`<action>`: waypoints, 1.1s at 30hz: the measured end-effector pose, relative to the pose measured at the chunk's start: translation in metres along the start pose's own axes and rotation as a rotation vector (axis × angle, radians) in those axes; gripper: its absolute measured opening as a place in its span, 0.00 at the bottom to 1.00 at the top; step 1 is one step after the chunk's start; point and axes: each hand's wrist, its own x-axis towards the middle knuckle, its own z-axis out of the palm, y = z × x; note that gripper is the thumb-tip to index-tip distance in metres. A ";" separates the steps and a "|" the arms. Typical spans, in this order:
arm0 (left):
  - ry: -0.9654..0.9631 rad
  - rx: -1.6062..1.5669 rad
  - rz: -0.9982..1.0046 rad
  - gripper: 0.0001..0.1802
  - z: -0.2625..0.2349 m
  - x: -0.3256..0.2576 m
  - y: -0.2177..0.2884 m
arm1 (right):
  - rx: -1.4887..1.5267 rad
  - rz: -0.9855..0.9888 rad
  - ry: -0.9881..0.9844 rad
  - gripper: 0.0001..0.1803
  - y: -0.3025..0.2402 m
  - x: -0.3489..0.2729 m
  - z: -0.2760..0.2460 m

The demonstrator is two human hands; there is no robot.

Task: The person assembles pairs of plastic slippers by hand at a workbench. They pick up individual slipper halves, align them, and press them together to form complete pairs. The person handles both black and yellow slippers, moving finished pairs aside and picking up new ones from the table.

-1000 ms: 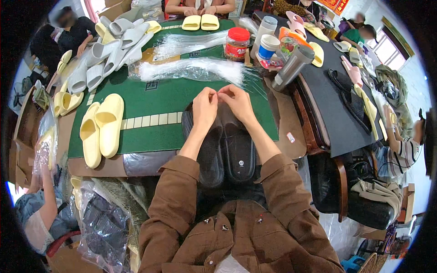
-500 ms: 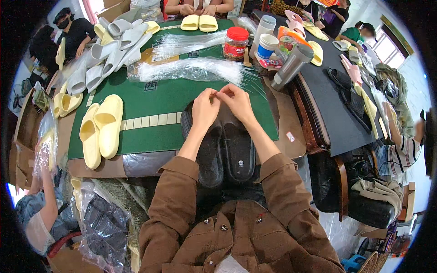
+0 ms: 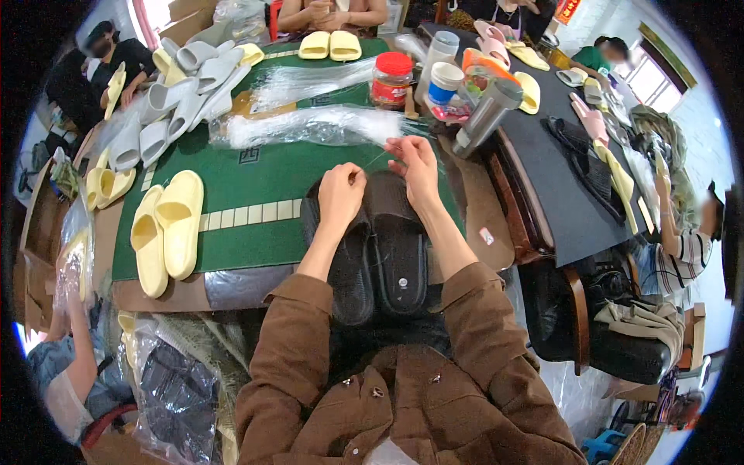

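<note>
A pair of black slide sandals (image 3: 399,267) lies side by side at the table's near edge, toes away from me. Over their straps, my left hand (image 3: 341,200) is closed, its fingertips pinched on a thin clear plastic strand (image 3: 377,160). That strand runs slantwise up to my right hand (image 3: 418,172), whose thumb and fingers pinch its other end, with the remaining fingers loosely curled. Beyond my hands lies a bundle of white plastic strands (image 3: 325,126) in a clear bag. What the strand passes through near the straps is too small to tell.
A yellow slide pair (image 3: 180,225) rests on the green mat (image 3: 256,182) at left, grey slides (image 3: 167,101) piled behind it. At back right stand a red-lidded jar (image 3: 391,80), a paper cup (image 3: 444,84) and a steel flask (image 3: 488,115). Other people work around the tables.
My hands were together at the fingertips; now they are apart, the right one farther right and the left slightly lower, with the thin strand showing between them. The view has shifted slightly.
</note>
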 end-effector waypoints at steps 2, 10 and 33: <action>-0.019 0.010 -0.008 0.07 0.000 0.000 -0.001 | 0.185 0.037 0.094 0.06 -0.007 0.001 -0.010; -0.084 -0.061 0.012 0.11 -0.002 0.001 0.011 | 0.049 -0.018 -0.035 0.05 -0.050 0.015 -0.051; -0.268 -0.297 -0.044 0.11 -0.013 0.009 0.000 | 0.160 0.103 -0.017 0.05 -0.052 0.042 -0.041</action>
